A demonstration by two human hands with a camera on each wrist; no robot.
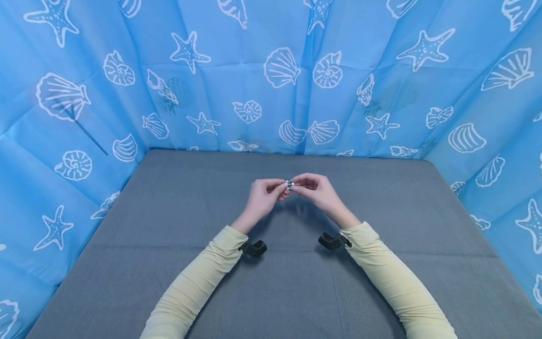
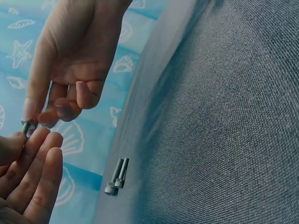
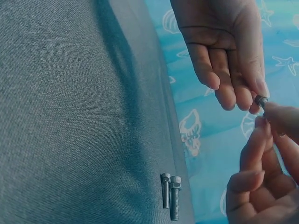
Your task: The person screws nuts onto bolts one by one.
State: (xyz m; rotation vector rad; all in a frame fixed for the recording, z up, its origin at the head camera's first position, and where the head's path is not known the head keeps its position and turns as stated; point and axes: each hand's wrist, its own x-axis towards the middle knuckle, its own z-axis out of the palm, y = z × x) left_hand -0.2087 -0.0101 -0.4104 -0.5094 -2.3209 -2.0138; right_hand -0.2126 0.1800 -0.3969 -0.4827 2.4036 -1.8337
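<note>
Over the middle of the table, my left hand (image 1: 264,194) and right hand (image 1: 317,189) meet fingertip to fingertip at a small silver bolt (image 1: 290,184). The left thumb and index finger pinch its thicker end. From the other side, the right thumb and fingertips pinch it, with its thin shank pointing right. Fingertips hide much of the bolt (image 3: 260,99) in both wrist views. Below the hands, two more bolts (image 3: 170,196) lie side by side on the cloth. A nut sits close under the head of the larger bolt (image 3: 175,198).
A grey cloth covers the table (image 1: 203,292). Blue curtains (image 1: 245,47) printed with white shells and starfish enclose its back and sides. On each wrist is a black camera mount, the left mount (image 1: 254,248) and the right mount (image 1: 330,241), jutting inward above the table.
</note>
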